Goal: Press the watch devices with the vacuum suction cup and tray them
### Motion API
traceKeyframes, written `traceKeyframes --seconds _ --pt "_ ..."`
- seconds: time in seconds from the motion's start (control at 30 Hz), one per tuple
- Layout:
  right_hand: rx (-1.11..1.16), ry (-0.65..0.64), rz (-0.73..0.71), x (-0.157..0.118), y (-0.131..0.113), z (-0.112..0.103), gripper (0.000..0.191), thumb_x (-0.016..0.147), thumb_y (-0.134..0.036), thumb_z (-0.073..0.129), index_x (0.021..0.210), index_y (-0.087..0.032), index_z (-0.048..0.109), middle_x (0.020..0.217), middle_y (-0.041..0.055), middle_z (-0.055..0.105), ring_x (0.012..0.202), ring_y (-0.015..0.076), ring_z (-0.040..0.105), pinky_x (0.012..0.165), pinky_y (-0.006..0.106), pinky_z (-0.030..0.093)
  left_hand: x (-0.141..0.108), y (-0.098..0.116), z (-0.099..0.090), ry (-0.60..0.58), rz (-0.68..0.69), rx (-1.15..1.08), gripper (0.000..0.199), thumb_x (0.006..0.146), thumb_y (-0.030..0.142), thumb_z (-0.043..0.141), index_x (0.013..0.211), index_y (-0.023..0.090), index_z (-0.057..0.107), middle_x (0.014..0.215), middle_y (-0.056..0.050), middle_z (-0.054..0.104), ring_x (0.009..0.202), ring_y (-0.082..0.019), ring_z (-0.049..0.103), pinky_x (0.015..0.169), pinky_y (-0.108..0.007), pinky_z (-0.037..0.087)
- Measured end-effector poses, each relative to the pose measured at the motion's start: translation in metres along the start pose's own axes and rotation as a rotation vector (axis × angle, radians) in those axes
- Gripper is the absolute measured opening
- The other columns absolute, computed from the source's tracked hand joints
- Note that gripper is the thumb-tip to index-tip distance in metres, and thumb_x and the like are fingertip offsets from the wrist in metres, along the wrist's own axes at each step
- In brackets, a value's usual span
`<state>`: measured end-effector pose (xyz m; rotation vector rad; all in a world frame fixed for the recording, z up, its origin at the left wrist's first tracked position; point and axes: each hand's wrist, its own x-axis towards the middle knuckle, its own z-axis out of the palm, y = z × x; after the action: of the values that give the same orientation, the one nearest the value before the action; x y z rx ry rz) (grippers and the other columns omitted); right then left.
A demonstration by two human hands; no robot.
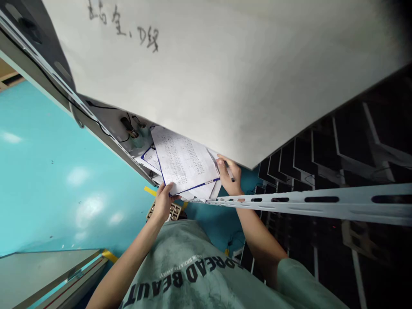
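- Left hand (163, 202): closed, gripping the lower edge of a stack of white printed tabular sheets with blue-lined borders (183, 161).
- Right hand (228, 175): curled around a slim black pen (229, 171), just beside the stack's right edge.
- Stack: between both hands, touching each, tucked under a large off-white panel with handwritten characters (225, 86).
- Below the right hand: white slotted metal strip (322, 200).
- Left of the left hand: teal glossy floor (64, 180), yellow tape strip (150, 191).

Top sheet (183, 161) figs too small to read; pen (232, 177) partly hidden by R hand (228, 176).
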<state>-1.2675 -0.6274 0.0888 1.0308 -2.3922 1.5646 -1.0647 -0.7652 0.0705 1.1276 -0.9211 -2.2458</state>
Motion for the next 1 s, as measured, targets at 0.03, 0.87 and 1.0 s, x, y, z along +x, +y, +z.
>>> traceKeyframes --seconds 0.03,0.87,1.0 --pt "-0.082 -0.027 -0.043 0.001 0.0 -0.003 0.035 0.1 -0.048 0.05 0.114 -0.022 0.07 0.104 0.0109 0.074 0.101 0.0268 0.069 0.091 0.042 0.056 0.0 0.0 0.0 -0.002 0.002 0.0 0.042 0.063 0.038 0.077 0.096 0.015 0.066 0.1 -0.007 0.065 0.078 -0.017 0.057 0.054 -0.027 0.057" --pt "0.235 -0.006 0.267 -0.001 -0.01 0.006 0.039 0.074 -0.046 0.079 0.099 -0.018 0.068 0.081 0.003 0.064 0.074 0.0184 0.06 0.068 0.031 0.051 -0.002 0.003 -0.014 -0.204 0.106 0.02 0.05 0.073 0.048 0.083 0.107 0.015 0.069 0.109 -0.01 0.069 0.082 -0.017 0.063 0.058 -0.025 0.059" --pt "0.264 -0.064 0.289 0.0 -0.02 -0.002 0.036 0.074 -0.044 0.08 0.097 -0.019 0.069 0.081 0.0029 0.064 0.074 0.0183 0.059 0.069 0.031 0.05 -0.005 0.007 -0.026 -0.236 0.081 0.021 0.05 0.073 0.047 0.084 0.108 0.015 0.07 0.111 -0.01 0.07 0.08 -0.016 0.063 0.057 -0.024 0.058"
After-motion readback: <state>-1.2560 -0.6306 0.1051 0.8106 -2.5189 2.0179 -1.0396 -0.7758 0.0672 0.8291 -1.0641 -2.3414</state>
